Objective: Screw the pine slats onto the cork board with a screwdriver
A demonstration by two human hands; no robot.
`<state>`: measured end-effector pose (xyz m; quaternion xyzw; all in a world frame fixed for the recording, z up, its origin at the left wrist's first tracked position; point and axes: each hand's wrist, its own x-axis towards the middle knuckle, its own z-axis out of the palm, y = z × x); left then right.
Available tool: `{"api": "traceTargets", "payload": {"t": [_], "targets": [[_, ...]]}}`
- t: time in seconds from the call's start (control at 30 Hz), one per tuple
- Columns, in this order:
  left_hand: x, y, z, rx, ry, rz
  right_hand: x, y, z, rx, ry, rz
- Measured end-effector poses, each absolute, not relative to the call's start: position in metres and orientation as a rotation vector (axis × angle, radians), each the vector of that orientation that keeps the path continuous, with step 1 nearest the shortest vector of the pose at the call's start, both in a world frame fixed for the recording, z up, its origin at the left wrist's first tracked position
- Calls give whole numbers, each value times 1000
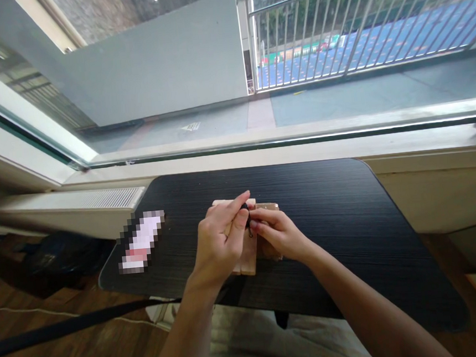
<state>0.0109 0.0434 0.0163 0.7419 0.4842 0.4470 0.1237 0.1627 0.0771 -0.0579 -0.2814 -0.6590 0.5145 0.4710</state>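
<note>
My left hand (220,238) is closed on a small black object (248,215), with the thumb and index finger at its near side. From the other side, the thumb and fingertips of my right hand (282,234) pinch the same piece. A thin dark end with what looks like a small loop hangs below the fingers; its kind cannot be made out. Beneath both hands a pale, flat wood-coloured block (247,264) lies on the table, partly covered by my left hand. Beside it, under my right hand, is a brown packet with a shiny, clear-looking wrap (269,206).
The black table (326,193) has rounded corners and stands against the window sill (220,160). A blurred-out white and red item (141,242) lies on its left side. A dark strap (68,329) crosses at lower left. A white radiator (98,199) stands left of the table.
</note>
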Motion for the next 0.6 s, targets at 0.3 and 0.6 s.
{"api": "traceTargets", "payload": {"t": [0.3,0.6], "targets": [[10,42,16,2056,1417,1261,165,78,-51,-733,-1674,1155],[11,45,11,2073,1470,1347,163,79,-43,-686,-1706,1107]]}}
